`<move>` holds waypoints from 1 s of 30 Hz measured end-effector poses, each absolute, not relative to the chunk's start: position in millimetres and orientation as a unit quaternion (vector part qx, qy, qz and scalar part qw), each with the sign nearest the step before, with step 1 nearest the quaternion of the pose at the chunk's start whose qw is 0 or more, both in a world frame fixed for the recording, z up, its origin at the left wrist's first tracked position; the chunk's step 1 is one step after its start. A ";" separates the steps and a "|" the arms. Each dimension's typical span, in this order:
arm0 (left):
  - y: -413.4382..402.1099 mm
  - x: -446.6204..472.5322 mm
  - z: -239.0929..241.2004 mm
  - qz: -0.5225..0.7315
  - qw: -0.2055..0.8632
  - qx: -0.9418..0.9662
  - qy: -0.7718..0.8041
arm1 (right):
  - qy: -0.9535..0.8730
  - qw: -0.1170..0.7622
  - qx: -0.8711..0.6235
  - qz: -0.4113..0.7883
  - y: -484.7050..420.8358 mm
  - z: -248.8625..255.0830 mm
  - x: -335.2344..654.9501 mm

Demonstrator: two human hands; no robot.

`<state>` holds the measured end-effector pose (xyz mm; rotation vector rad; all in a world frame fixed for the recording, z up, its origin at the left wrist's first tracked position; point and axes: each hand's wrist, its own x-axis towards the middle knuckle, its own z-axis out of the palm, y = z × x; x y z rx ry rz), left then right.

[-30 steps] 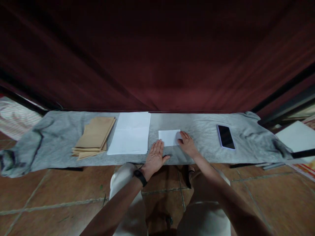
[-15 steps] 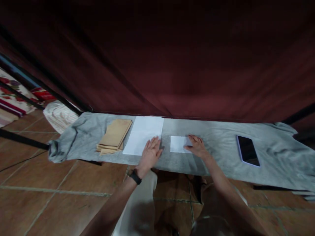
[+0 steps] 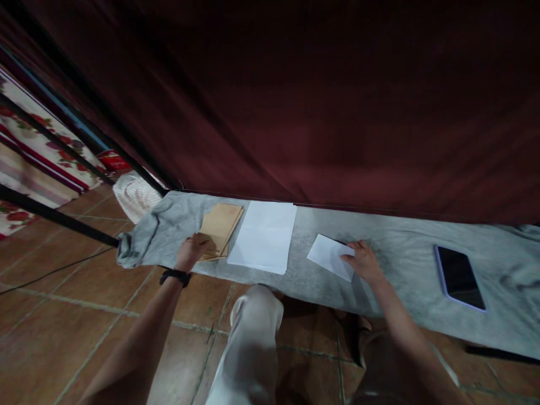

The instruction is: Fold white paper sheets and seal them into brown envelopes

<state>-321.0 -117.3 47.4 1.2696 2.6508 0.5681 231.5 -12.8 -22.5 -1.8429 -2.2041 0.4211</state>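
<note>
Several brown paper envelopes [image 3: 221, 225] lie in a loose stack on the left of the grey cloth. At the stack's near left corner, my left hand [image 3: 193, 251] has its fingers closed on an envelope edge; how many it grips I cannot tell. A small folded white paper [image 3: 331, 257] is tilted, its right end pinched between the thumb and fingers of my right hand [image 3: 363, 260]. Between the two hands lies a pile of white paper sheets [image 3: 265, 236], flat and untouched.
A phone [image 3: 459, 278] in a pale purple case lies to the right on the grey cloth [image 3: 405, 270], which covers a narrow bench. Behind it hangs a dark red curtain [image 3: 320, 140]. Dark metal bars [image 3: 59, 214] stand at the left, above the tiled floor [image 3: 126, 281].
My left hand has moved left from the white sheets to the brown envelopes. My right hand has gripped the folded paper and turned it askew. The view has shifted left.
</note>
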 end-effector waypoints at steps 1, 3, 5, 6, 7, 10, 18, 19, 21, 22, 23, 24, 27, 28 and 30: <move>-119.6 -320.5 48.0 0.189 0.079 0.423 0.882 | -0.746 0.135 -0.631 0.166 -13.1 -21.5 233.8; -123.0 -316.5 52.1 0.199 0.072 0.420 0.882 | -0.720 0.176 -0.636 0.214 -14.9 -18.3 237.7; -124.3 -307.3 58.1 0.223 0.051 0.419 0.879 | -0.684 0.236 -0.645 0.245 -18.9 -12.3 239.8; -123.9 -299.9 60.8 0.241 0.042 0.422 0.873 | -0.665 0.277 -0.647 0.250 -21.9 -8.3 240.0; -122.6 -289.9 62.7 0.262 0.041 0.430 0.863 | -0.646 0.324 -0.647 0.241 -25.6 -3.7 239.6; -115.7 -240.2 62.7 0.343 0.115 0.479 0.800 | -0.608 0.457 -0.633 0.141 -40.3 10.7 234.9; -107.7 -24.0 40.7 0.485 0.620 0.318 0.528 | -0.807 0.286 -0.513 -0.061 -85.8 22.3 190.2; -105.7 -5.9 35.8 0.482 0.651 0.279 0.516 | -0.824 0.260 -0.499 -0.062 -89.7 21.0 183.2; -100.1 17.4 24.6 0.477 0.683 0.221 0.507 | -0.846 0.222 -0.481 -0.053 -95.2 17.8 171.5; -96.8 23.2 18.8 0.481 0.686 0.212 0.503 | -0.854 0.207 -0.475 -0.044 -96.8 15.8 167.2; -93.6 25.8 13.3 0.483 0.685 0.210 0.504 | -0.859 0.197 -0.471 -0.032 -97.8 13.9 164.1; -90.7 26.0 8.2 0.485 0.681 0.212 0.506 | -0.864 0.190 -0.467 -0.017 -98.4 11.9 162.0; -84.4 19.2 -3.8 0.485 0.666 0.235 0.516 | -0.876 0.186 -0.444 0.034 -98.9 7.5 160.5; -83.1 16.3 -6.7 0.482 0.661 0.246 0.520 | -0.881 0.189 -0.431 0.053 -98.8 6.8 161.2; -81.4 11.6 -11.1 0.475 0.650 0.278 0.524 | -0.885 0.200 -0.411 0.086 -97.1 6.1 164.0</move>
